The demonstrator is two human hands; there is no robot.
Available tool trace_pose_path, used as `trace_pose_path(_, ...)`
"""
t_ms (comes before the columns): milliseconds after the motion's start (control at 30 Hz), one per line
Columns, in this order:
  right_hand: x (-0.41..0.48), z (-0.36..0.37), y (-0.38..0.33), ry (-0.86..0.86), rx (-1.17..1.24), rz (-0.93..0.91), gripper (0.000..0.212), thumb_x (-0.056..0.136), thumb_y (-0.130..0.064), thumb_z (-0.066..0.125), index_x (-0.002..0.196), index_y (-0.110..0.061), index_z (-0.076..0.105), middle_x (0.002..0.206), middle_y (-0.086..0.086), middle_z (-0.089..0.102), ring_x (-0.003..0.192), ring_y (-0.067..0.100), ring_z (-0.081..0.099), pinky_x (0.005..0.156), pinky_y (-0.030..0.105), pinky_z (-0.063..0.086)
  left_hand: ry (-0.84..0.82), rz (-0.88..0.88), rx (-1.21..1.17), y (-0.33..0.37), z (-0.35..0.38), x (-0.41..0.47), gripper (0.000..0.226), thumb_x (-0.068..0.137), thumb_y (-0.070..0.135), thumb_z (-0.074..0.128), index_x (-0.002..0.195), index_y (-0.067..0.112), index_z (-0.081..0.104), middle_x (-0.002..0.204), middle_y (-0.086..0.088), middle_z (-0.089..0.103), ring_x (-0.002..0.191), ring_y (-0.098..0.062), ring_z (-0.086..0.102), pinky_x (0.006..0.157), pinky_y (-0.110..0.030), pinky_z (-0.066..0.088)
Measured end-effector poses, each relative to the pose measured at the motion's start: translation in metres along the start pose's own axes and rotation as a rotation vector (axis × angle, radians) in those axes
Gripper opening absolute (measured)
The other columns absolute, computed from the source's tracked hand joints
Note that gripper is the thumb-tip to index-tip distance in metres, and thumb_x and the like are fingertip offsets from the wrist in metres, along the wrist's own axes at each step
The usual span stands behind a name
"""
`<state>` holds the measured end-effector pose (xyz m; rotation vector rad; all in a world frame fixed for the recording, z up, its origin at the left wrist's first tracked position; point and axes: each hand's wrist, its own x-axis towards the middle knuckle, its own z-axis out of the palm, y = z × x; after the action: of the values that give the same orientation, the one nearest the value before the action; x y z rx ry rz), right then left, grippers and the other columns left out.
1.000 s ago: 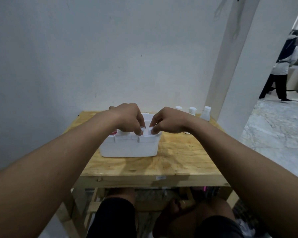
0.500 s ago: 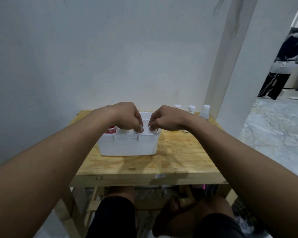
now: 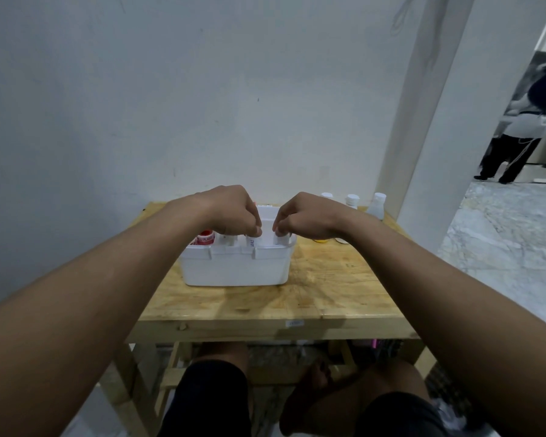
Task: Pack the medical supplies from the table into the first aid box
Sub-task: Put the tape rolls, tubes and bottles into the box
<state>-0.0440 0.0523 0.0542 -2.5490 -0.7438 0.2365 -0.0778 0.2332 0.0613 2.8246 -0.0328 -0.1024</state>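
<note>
Head view, curled left hand (image 3: 230,212), right hand (image 3: 300,217) pinching items, boxy plastic first aid box (image 3: 234,266).

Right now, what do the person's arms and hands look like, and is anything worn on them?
Both forearms are bare to the frame's edge: no sleeves. The left hand and right hand show no gloves, and no watch, ring or bracelet is visible. Further down, dark shorts cover the thighs.

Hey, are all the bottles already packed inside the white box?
No, three white-capped bottles stand on the wooden table behind the right hand, outside the first aid box.
</note>
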Motion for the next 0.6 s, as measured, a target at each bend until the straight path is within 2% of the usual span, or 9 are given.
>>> trace_pose_path(67, 0.0006, 0.0001, 0.0001, 0.006, 0.003, 0.002, 0.024, 0.085, -0.025, 0.061, 0.102, -0.019, 0.078, 0.106, -0.004, 0.072, 0.103, 0.016, 0.063, 0.092, 0.034, 0.051, 0.006, 0.002, -0.008, -0.0006, -0.0003, 0.0007, 0.020, 0.085, 0.037, 0.071, 0.104, 0.035, 0.077, 0.106, 0.010, 0.065, 0.099, -0.017, 0.059, 0.087, -0.033, 0.050)
trace_pose_path(133, 0.0010, 0.0001, -0.0004, 0.014, 0.000, 0.001, 0.024, 0.085, -0.025, 0.061, 0.102, -0.019, 0.078, 0.106, -0.004, 0.072, 0.103, 0.017, 0.063, 0.093, 0.035, 0.051, 0.001, 0.002, -0.008, -0.0008, -0.0010, 0.0007, 0.021, 0.084, 0.036, 0.073, 0.105, 0.035, 0.077, 0.106, 0.010, 0.066, 0.098, -0.016, 0.060, 0.085, -0.032, 0.050)
trace_pose_path(267, 0.0005, -0.0002, -0.0019, 0.000, -0.027, -0.007, 0.022, 0.085, -0.024, 0.065, 0.103, -0.019, 0.078, 0.104, -0.005, 0.071, 0.099, 0.014, 0.061, 0.074, 0.025, 0.047, -0.012, 0.005, 0.057, -0.0020, 0.0015, 0.0021, 0.023, 0.075, 0.038, 0.082, 0.096, 0.039, 0.075, 0.101, 0.011, 0.070, 0.096, -0.017, 0.063, 0.091, -0.039, 0.053)
trace_pose_path(367, 0.0009, 0.0007, -0.0018, -0.020, -0.064, -0.019, 0.021, 0.086, -0.023, 0.067, 0.103, -0.020, 0.078, 0.091, -0.013, 0.068, 0.086, 0.006, 0.060, 0.063, 0.020, 0.040, 0.050, 0.029, 0.073, -0.0016, 0.0041, 0.0029, 0.018, 0.072, 0.037, 0.085, 0.086, 0.040, 0.074, 0.091, 0.016, 0.070, 0.097, -0.017, 0.062, 0.096, -0.046, 0.049)
trace_pose_path(467, 0.0013, 0.0012, -0.0005, -0.018, -0.076, -0.021, 0.020, 0.088, -0.022, 0.067, 0.105, -0.019, 0.077, 0.085, -0.015, 0.065, 0.078, 0.000, 0.057, 0.060, 0.018, 0.039, 0.069, 0.036, 0.073, 0.0013, 0.0029, 0.0018, 0.021, 0.071, 0.039, 0.085, 0.089, 0.038, 0.076, 0.090, 0.017, 0.070, 0.097, -0.016, 0.062, 0.097, -0.045, 0.048)
trace_pose_path(600, 0.0012, 0.0013, 0.0001, -0.012, -0.086, -0.032, 0.022, 0.088, -0.023, 0.067, 0.107, -0.018, 0.077, 0.098, -0.007, 0.070, 0.089, 0.010, 0.061, 0.062, 0.019, 0.041, 0.059, 0.035, 0.067, 0.0040, 0.0024, 0.0009, 0.021, 0.070, 0.043, 0.086, 0.087, 0.038, 0.075, 0.094, 0.014, 0.072, 0.094, -0.015, 0.062, 0.094, -0.043, 0.050)
